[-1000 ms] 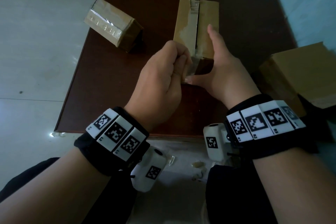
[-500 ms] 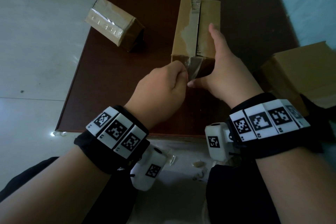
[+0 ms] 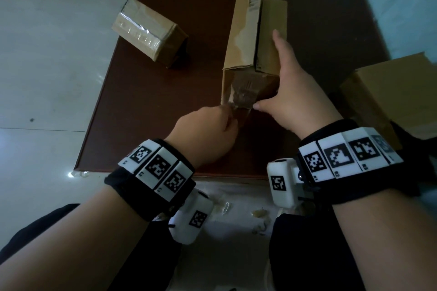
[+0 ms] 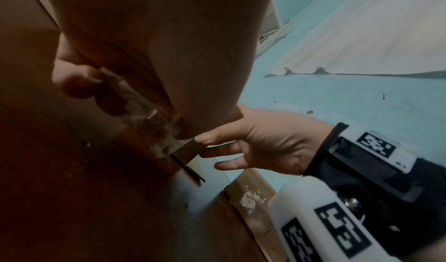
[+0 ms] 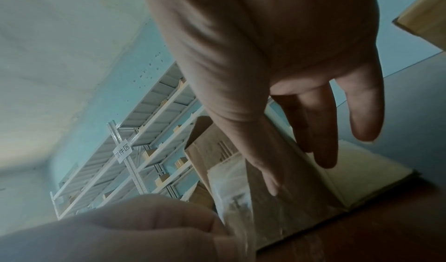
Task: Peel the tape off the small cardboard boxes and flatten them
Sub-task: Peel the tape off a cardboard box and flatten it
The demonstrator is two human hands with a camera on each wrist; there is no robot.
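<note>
A long cardboard box (image 3: 246, 38) lies lengthways on the dark brown table (image 3: 142, 106), its top flaps parted along a dark slit. A clear tape strip (image 3: 240, 98) hangs partly peeled off the box's near end. My left hand (image 3: 227, 117) pinches the loose end of this tape (image 4: 142, 113) between thumb and fingers (image 4: 77, 79), just in front of the box. My right hand (image 3: 287, 78) presses straight fingers (image 5: 272, 170) along the box's right side, its thumb against the near bottom edge. A second box (image 3: 149, 33), still wrapped in shiny tape, lies at the far left.
A larger cardboard box (image 3: 392, 92) stands off the table's right edge, close to my right wrist. Scraps of peeled tape (image 3: 259, 214) lie on the floor between my knees. A metal shelf rack (image 5: 144, 151) stands against the blue wall behind the table.
My left hand has pulled the tape from the box's top edge down across its near end and towards me. The top flaps have parted. My right hand has stayed on the box.
</note>
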